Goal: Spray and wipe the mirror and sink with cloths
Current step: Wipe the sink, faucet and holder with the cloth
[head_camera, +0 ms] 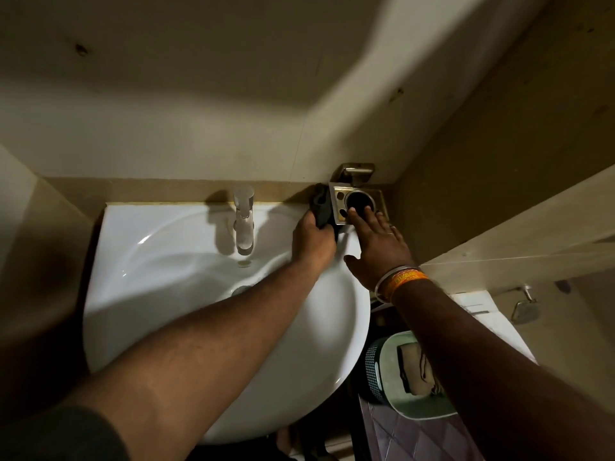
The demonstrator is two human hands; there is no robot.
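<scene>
- I am reaching my left hand (312,239) across the glossy white sink (186,314), fingers curling tight around a dark cloth (322,207) at the basin's far right corner.
- The cloth is pressing against the left side of a square, shiny metal holder (344,202) on the wall.
- I am stretching my right hand (377,247) forward, fingers straight and grasping nothing, fingertips touching the holder's round ring.
- Orange and white bands (397,281) are circling my right wrist.
- A chrome tap (244,224) is standing upright at the basin's back edge.
</scene>
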